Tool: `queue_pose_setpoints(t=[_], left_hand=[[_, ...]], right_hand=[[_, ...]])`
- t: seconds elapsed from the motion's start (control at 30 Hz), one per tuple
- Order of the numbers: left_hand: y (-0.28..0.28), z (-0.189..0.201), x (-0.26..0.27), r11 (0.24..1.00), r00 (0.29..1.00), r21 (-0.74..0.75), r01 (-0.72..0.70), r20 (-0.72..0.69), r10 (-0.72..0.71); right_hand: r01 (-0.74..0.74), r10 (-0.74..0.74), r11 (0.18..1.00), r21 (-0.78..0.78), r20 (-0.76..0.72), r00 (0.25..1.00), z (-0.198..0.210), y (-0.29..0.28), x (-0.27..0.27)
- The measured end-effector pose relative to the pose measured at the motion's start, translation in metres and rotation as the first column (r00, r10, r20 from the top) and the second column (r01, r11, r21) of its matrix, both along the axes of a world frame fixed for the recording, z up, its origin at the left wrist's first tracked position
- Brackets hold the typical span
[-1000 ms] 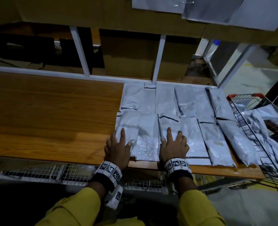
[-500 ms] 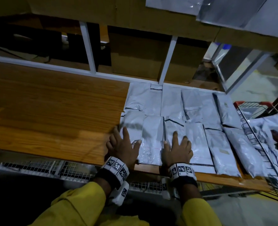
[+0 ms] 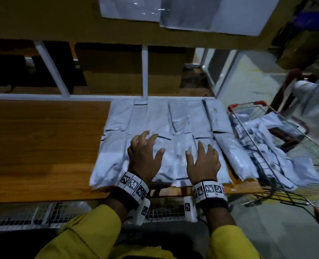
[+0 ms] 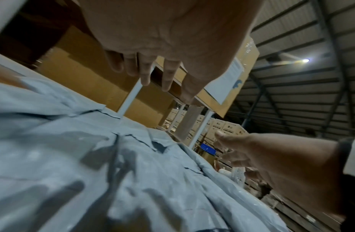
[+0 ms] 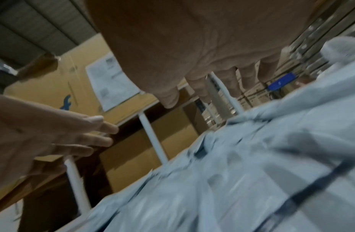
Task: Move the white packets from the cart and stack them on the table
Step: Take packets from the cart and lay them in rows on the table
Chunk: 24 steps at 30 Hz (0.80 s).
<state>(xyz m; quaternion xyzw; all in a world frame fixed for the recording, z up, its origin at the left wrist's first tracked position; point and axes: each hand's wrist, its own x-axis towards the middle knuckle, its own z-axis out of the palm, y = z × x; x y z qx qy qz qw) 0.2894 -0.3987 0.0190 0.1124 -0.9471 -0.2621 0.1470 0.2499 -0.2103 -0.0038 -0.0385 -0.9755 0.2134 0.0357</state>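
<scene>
Several white packets lie in two rows on the right part of the wooden table. Both hands hover just above the front row with fingers spread and hold nothing. My left hand is over the left packets, my right hand over the middle ones. The wrist views show each open palm raised off the packets. More white packets are heaped in the wire cart at the table's right end.
White frame posts and cardboard boxes stand behind the table. A person in white is beyond the cart at the right. A wire shelf runs under the table's front edge. The table's left half is bare wood.
Both hands have lifted off the front row of packets, where they pressed flat, and shifted rightward with fingers spread. The camera has swung right, so more of the cart shows.
</scene>
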Motion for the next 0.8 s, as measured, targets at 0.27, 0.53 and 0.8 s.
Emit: queue_pose_setpoints(t=[0.27, 0.53, 0.8], left_hand=[[0.144, 0.008, -0.040, 0.980, 0.967, 0.033, 0.197, -0.173, -0.189], [0.294, 0.017, -0.074, 0.932, 0.930, 0.076, 0.356, -0.132, -0.344], [0.374, 0.015, -0.128, 0.903, 0.903, 0.040, 0.427, -0.061, -0.425]], right_hand=[[0.144, -0.144, 0.989, -0.012, -0.001, 0.990, 0.024, 0.149, -0.010], [0.303, -0.302, 0.952, 0.040, -0.021, 0.953, 0.028, 0.288, -0.006], [0.425, -0.425, 0.905, 0.010, -0.013, 0.905, 0.017, 0.356, -0.020]])
